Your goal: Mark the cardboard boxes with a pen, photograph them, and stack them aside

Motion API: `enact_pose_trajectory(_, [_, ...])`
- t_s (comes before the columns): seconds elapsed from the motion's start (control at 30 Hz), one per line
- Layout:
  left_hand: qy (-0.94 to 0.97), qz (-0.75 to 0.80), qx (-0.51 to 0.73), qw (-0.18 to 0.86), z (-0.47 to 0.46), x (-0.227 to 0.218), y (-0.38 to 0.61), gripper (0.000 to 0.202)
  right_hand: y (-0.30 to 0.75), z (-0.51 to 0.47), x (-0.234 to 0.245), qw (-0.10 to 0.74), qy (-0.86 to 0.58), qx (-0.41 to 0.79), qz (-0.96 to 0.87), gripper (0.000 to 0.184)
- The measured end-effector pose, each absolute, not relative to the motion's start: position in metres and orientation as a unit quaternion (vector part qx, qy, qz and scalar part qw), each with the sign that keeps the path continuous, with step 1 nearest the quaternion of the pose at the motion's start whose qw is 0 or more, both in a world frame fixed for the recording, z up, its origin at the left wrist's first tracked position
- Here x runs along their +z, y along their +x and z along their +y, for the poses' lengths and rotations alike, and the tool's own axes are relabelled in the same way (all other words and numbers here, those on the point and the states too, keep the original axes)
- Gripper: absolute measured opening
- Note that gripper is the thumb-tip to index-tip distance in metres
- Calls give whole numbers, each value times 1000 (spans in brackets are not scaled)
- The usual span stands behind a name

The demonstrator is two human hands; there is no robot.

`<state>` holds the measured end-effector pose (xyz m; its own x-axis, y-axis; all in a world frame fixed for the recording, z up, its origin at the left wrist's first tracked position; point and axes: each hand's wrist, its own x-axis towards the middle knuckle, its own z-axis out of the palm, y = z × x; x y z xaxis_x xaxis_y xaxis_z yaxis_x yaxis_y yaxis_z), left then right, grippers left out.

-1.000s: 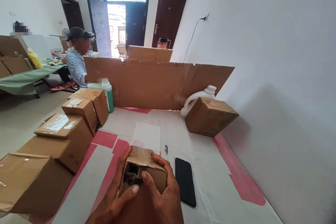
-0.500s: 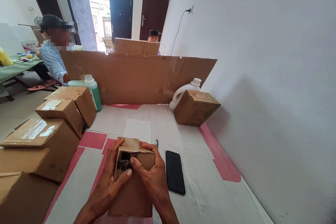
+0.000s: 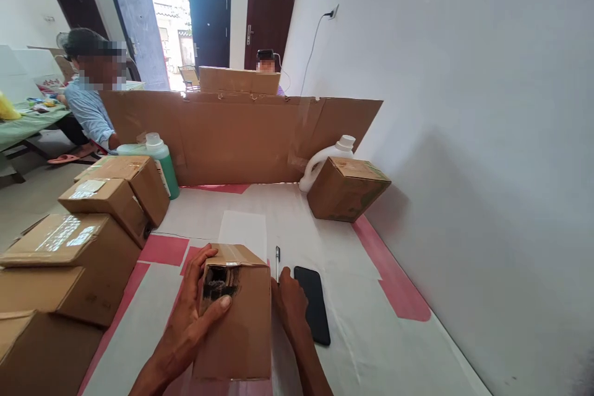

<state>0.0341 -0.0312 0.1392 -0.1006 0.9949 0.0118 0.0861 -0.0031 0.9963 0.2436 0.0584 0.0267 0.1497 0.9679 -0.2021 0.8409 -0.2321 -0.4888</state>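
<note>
Head view is showing a cardboard box (image 3: 239,331) on the desk (image 3: 355,297), the left hand (image 3: 191,318) pinching and apparently steadying it. The right hand (image 3: 292,304) is pointing toward a pen (image 3: 278,254), its grip I cannot tell; taking that would be needing fine control.

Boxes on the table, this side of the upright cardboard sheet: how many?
7 in view: the center box against the left hand, the far-right box, and five down the left: farthest box, second box, third box, fourth box, nearest box. Others may be hidden.
</note>
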Motion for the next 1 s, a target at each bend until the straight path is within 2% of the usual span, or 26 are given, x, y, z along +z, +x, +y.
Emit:
enact_pose_trajectory(0.17, [508, 535, 494, 460, -31, 135, 29, 71, 254, 63, 40, 245, -700, 323, -588, 29])
enact_pose_trajectory(0.2, [508, 532, 495, 463, -30, 136, 28, 71, 257, 61, 51, 302, -688, 337, -567, 30])
enact_pose_trajectory(0.33, [516, 512, 501, 470, -28, 137, 28, 69, 256, 43, 118, 665, -529, 401, -343, 29])
enact_pose_trajectory(0.37, [520, 511, 499, 468, -27, 136, 28, 69, 251, 35, 134, 702, -473, 430, -314, 30])
enact_pose_trajectory(0.43, [534, 515, 493, 454, -26, 135, 29, 68, 236, 19, 157, 709, -402, 479, -327, 25])
enact_pose_trajectory(0.53, [554, 517, 488, 432, -27, 134, 30, 67, 211, 2, 163, 671, -362, 493, -418, 15])
enact_pose_trajectory(0.67, [559, 515, 494, 422, -28, 134, 31, 66, 196, -5, 150, 641, -376, 465, -481, 12])
enact_pose_trajectory(1.0, [562, 514, 493, 421, -28, 132, 30, 67, 195, -5, 148, 640, -410, 410, -504, 15])
